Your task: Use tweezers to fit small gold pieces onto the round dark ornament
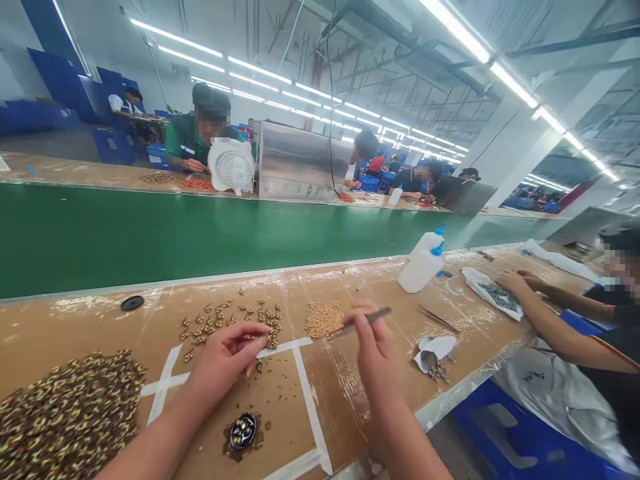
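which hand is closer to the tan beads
Right: the right hand is just right of the tan beads. The left hand is farther off, to their left, by the small parts.

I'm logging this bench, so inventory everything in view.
Bench: one, brown, foreground
Belt: one, green, behind bench
Tape: several strips, white, front
Heaped pieces: uncounted, brown, front left
Hooked pieces: dozens, brown, centre
Beads: many, tan, centre
Disc: one, black, left
Dish: one, black, front
Bottles: three, white, right and beyond belt
Tweezers: one, grey, right
Wrapper: one, white, right
Sheet with bits: one, white, right
Fan: one, white, beyond belt
Metal casings: several, silver, background
Workers: several, varied clothing, around
Crates: several, blue, background
Lights: many, white, overhead
Slim tool: one, grey, centre
Left hand: one, bare, centre
Right hand: one, bare, holding tool
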Demonstrator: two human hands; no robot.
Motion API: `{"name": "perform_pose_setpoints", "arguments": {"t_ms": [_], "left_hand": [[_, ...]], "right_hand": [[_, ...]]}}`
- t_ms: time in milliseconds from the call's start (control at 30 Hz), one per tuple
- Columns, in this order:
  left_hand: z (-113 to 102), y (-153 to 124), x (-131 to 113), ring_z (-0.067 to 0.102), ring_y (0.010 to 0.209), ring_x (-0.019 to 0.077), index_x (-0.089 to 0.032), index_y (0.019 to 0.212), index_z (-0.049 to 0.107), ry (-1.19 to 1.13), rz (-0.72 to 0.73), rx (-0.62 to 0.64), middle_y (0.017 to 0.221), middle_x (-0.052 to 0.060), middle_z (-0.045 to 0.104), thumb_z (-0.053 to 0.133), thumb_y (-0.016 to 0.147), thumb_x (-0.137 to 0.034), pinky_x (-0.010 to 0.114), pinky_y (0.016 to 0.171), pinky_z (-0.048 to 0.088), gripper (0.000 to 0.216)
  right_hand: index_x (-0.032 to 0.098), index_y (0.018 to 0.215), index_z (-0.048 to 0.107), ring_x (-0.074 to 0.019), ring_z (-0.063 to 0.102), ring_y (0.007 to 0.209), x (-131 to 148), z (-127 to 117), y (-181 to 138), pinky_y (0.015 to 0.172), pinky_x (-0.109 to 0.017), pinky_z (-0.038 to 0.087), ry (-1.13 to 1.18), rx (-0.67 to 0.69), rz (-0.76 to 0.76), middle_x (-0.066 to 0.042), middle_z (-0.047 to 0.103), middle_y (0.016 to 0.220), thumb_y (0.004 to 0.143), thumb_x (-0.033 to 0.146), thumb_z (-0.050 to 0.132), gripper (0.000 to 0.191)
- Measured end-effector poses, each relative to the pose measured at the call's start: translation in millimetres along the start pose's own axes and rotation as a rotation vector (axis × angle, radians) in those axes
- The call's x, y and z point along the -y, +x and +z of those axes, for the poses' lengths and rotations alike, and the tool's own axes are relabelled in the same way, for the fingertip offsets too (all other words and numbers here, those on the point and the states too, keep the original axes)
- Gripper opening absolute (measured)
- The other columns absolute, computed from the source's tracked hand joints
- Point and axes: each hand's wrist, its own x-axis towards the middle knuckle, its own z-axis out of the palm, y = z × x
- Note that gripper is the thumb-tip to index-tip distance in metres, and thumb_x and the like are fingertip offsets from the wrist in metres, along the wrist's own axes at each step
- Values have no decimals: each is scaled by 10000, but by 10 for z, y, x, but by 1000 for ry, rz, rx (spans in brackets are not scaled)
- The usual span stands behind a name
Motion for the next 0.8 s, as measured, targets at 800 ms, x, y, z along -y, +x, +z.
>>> {"name": "perform_pose_setpoints", "arguments": {"t_ms": [800], "left_hand": [[50,7,42,451,475,52,-171,1096,708,-280,-12,76,864,59,777,871,787,-579,186,457,293,536]], "right_hand": [[199,843,847,-324,775,729,-486,-1686,-412,678,-389,606,-722,-199,-65,-135,806,779,967,751,613,612]]}}
